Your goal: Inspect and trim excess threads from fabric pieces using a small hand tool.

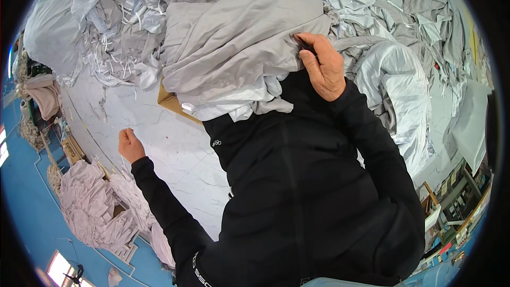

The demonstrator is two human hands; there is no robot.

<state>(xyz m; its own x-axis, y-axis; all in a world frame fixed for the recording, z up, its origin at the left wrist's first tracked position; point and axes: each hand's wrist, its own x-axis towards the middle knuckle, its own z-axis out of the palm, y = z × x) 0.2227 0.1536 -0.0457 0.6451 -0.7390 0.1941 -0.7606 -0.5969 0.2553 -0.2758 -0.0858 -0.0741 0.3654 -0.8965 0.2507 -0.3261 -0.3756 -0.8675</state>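
My right hand [323,69] is closed, thumb against fingers, around a small dark object [302,45] that its fingers mostly hide. It is at the right edge of a large bundle of grey cloth [239,32]. White cloth [234,107] shows under the bundle's near edge. Off to the left, well away from the bundle, my left hand [130,146] is held above the pale marbled surface [180,154]. Its fingers are curled together, and what they hold, if anything, is too small to make out.
A cardboard box edge [171,102] shows below the bundle. Heaps of grey and white fabric with loose ties [117,37] surround it at the back. A pale fabric cover [393,82] lies at right. Pinkish cloth [90,202] is piled at lower left, beside the blue floor [32,202].
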